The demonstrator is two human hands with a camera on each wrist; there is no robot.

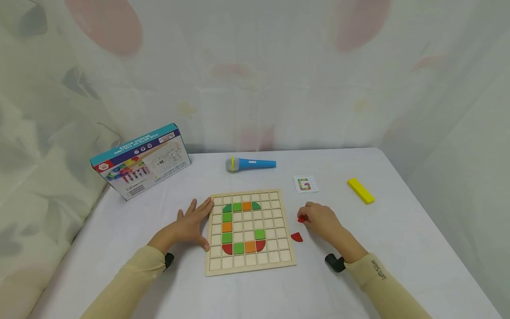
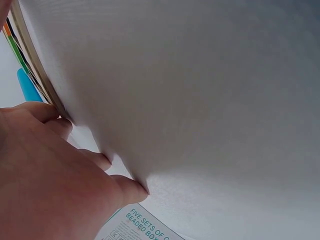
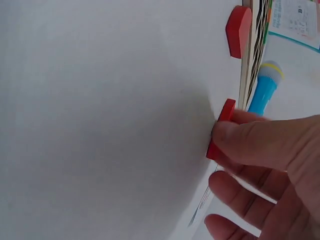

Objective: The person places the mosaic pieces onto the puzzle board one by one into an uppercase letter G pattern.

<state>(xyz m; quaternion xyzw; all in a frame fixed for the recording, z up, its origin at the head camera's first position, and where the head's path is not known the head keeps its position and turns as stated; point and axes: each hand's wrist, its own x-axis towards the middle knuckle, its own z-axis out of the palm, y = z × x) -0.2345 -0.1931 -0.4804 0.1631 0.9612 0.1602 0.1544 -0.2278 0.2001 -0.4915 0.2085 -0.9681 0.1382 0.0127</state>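
Note:
A wooden grid board (image 1: pixel 248 232) lies flat, with green, orange and red tiles set in several of its squares in a G-like outline. My left hand (image 1: pixel 189 225) is spread at its left side, thumb and fingertips touching the edge; the left wrist view shows the other fingers on the cloth. Right of the board, my right hand (image 1: pixel 322 221) pinches a red quarter-circle tile (image 3: pixel 221 129) between thumb and finger, close to the tabletop. Another red quarter-circle tile (image 1: pixel 296 237) lies loose beside the board's right edge.
Behind the board lies a blue toy microphone (image 1: pixel 255 164). A small pattern card (image 1: pixel 306 184) with a coloured G is at the back right, and a yellow block (image 1: pixel 360 191) lies further right. At the back left stands a printed box (image 1: pixel 143 161).

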